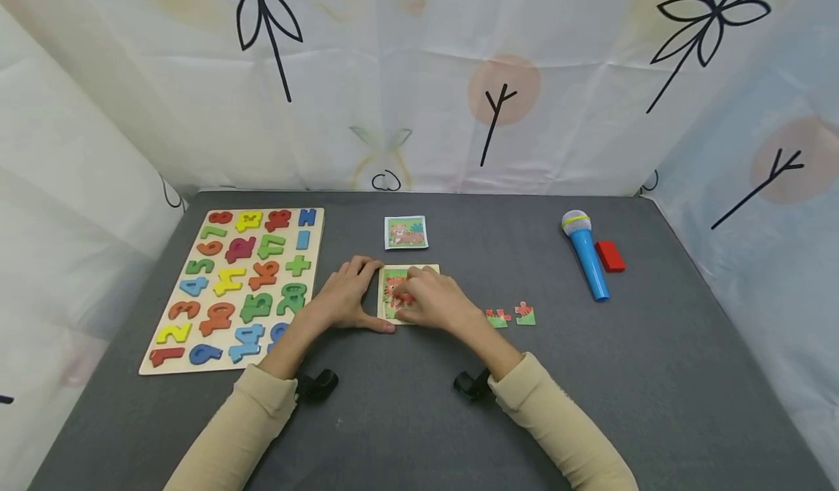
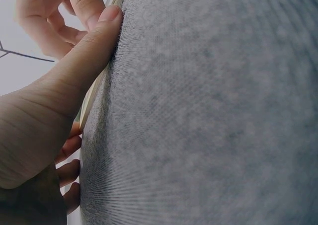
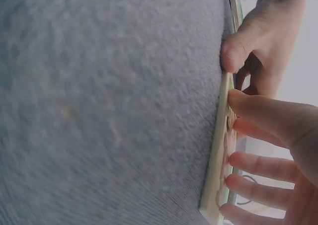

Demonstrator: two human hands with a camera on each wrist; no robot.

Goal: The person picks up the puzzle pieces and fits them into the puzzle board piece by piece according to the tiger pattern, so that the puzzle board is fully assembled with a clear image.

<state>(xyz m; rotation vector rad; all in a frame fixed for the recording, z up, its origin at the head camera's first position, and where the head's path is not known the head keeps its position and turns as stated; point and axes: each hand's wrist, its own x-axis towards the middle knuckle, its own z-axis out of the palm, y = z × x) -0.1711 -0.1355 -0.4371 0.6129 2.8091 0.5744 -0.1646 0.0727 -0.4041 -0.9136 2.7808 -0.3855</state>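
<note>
A white printed cloth (image 1: 393, 97) hangs beyond the fingers and down both sides. The grey tabletop (image 1: 406, 433) spreads in front of it. Its far edge runs well beyond the fingertips, its slanting side edges lie well apart from both hands, and a broad stretch reaches from the thumbs back towards the person. Another wide stretch opens far to the right of the right fingers.

Room is tighter on the left: the number board (image 1: 290, 242) lies there, its right edge near the left fingers and its near right corner covered by the forearm.

Two beige sleeves (image 1: 229, 433) come in from the near side, forearms slanting inward. The left hand (image 1: 346, 298) lies low, thumb and fingers spread along the left edge of the puzzle (image 1: 390, 291), thumb touching at the near corner. The right hand (image 1: 438, 301) arches over the puzzle, fingers apart, tips down on its face; whether they pinch a piece I cannot tell. The puzzle lies flat beneath those fingers.

The microphone (image 1: 586, 254) lies well right of the right fingers, its head pointing away. Straight ahead of the fingers, just beyond the puzzle, lies the card (image 1: 406, 233). The red block (image 1: 610, 256) is just beside the microphone, on its right. Two loose pieces (image 1: 525, 313) lie right of the right fingers, near the wrist.
</note>
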